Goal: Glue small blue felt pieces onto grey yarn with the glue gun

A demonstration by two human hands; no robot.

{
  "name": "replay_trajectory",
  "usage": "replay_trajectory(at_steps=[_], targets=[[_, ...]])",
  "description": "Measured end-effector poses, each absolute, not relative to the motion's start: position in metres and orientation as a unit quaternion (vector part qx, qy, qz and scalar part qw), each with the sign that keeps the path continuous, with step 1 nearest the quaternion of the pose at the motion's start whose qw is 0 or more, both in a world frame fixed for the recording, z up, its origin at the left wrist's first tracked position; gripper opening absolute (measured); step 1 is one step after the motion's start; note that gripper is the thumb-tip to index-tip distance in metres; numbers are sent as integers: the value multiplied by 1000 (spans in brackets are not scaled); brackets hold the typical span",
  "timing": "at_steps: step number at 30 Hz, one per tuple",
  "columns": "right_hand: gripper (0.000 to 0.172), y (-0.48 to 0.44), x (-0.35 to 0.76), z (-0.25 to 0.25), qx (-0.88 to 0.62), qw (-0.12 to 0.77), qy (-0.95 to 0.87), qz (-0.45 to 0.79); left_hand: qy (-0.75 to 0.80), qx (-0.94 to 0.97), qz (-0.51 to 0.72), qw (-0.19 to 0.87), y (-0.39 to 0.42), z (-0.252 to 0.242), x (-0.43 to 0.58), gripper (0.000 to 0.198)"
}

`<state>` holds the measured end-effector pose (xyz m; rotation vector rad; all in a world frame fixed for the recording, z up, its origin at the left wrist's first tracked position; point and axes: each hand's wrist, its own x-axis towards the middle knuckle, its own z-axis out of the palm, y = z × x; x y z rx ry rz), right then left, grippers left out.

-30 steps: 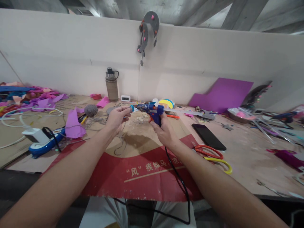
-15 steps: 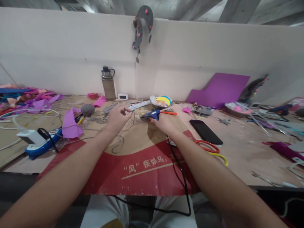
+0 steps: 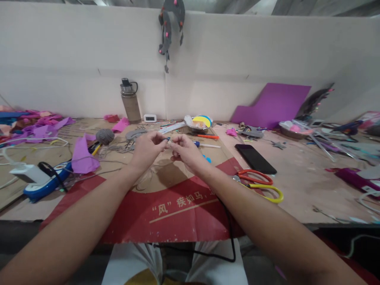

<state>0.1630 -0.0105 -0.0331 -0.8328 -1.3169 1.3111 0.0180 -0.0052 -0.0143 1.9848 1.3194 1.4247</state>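
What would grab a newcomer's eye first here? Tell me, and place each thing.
First, probably, the left hand and right hand, close together mid-picture above the red-printed cardboard, with a tiny blue piece at the left fingers. Next come the big purple sheet, upright by the wall at picture right, and the curved grey ornament with pink and orange dots, high on that wall near the centre.

In front of me stands a broad, white, flat-panelled partition wall, seamed near its middle; above it I see grey overhead beams. My wide, pinkish-beige worktop meets its foot.
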Motion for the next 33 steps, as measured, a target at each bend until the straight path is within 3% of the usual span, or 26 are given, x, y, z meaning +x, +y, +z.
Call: replay_trajectory(at_steps=[4, 10, 33], targets=[[8, -4, 172, -32, -398, 544, -617, 406, 438, 641, 518, 358, -5, -14, 23, 28], [9, -6, 176, -25, -426, 551, -673, 249, 443, 632, 504, 388, -14, -8, 28, 23], [12, -11, 181, -27, -466, 523, -692, 174, 420, 542, 517, 513, -11, -9, 32, 16]])
